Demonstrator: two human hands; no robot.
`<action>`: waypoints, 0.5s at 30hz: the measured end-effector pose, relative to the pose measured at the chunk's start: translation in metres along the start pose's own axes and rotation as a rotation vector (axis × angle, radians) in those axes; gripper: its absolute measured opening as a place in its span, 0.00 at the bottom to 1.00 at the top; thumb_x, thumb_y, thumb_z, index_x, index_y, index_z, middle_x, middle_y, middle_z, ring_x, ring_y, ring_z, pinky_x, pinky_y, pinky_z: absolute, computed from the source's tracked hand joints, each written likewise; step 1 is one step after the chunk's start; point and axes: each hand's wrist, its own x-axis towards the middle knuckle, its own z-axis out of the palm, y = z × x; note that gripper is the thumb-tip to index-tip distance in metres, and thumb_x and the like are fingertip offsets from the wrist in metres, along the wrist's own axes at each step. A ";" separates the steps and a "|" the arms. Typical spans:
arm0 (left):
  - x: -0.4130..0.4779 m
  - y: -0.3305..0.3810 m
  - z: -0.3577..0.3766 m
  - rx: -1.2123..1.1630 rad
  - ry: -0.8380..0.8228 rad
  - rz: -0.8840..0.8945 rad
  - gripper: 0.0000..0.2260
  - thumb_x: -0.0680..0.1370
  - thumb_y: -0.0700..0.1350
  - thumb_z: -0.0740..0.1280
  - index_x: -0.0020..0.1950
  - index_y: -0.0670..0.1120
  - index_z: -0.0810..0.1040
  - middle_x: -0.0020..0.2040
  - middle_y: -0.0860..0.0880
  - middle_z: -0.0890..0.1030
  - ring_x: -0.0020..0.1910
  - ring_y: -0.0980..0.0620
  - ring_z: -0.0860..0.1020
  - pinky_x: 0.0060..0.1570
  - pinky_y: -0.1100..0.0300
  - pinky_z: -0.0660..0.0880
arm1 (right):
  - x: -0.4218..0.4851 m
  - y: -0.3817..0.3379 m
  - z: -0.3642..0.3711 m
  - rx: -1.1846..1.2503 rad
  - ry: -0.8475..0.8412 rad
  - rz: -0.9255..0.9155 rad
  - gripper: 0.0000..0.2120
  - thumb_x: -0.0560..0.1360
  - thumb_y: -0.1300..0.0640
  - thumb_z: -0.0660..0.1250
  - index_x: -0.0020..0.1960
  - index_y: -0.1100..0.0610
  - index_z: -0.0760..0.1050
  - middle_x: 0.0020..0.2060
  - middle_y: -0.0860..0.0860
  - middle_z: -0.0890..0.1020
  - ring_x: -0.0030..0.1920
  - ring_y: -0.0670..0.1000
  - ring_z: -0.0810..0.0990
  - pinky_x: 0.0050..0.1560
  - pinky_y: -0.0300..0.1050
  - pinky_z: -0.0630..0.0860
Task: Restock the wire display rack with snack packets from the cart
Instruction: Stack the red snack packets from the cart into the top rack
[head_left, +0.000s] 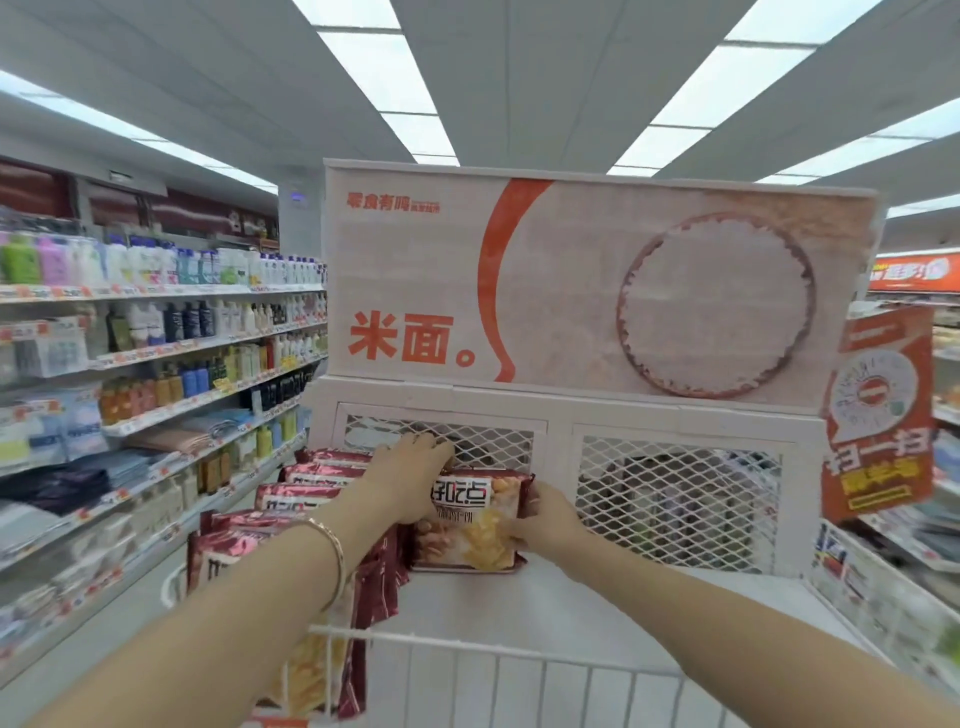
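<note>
A snack packet (467, 525) is gripped in curled fingers (440, 450) by left hand (410, 478) and right hand (545, 519); it should be set upright, flush against the stocked row (311, 483).

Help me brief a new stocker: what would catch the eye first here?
The big white-and-orange banner with a rice-bowl picture fills the centre. Just below it, the left hand and right hand hold a red snack packet before a white mesh panel. More red packets line up at left.
</note>
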 end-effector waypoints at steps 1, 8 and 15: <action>0.000 0.001 0.000 0.012 -0.006 -0.005 0.32 0.71 0.57 0.75 0.69 0.51 0.66 0.66 0.48 0.70 0.66 0.45 0.67 0.63 0.45 0.69 | -0.004 -0.001 -0.001 -0.024 0.002 -0.008 0.18 0.72 0.63 0.75 0.56 0.56 0.70 0.53 0.59 0.82 0.51 0.57 0.83 0.49 0.57 0.83; 0.002 -0.002 0.001 -0.048 -0.051 -0.066 0.31 0.74 0.55 0.72 0.74 0.56 0.65 0.70 0.48 0.67 0.71 0.45 0.64 0.66 0.35 0.64 | -0.029 -0.004 -0.017 -1.225 0.042 -0.777 0.43 0.78 0.52 0.68 0.82 0.52 0.42 0.81 0.57 0.44 0.80 0.59 0.44 0.79 0.58 0.48; 0.003 0.001 0.003 0.009 -0.043 -0.069 0.31 0.76 0.51 0.71 0.76 0.55 0.63 0.73 0.48 0.64 0.73 0.45 0.61 0.67 0.35 0.65 | -0.021 0.010 -0.016 -1.630 -0.126 -0.808 0.41 0.83 0.49 0.59 0.79 0.49 0.29 0.74 0.57 0.26 0.74 0.59 0.24 0.75 0.60 0.29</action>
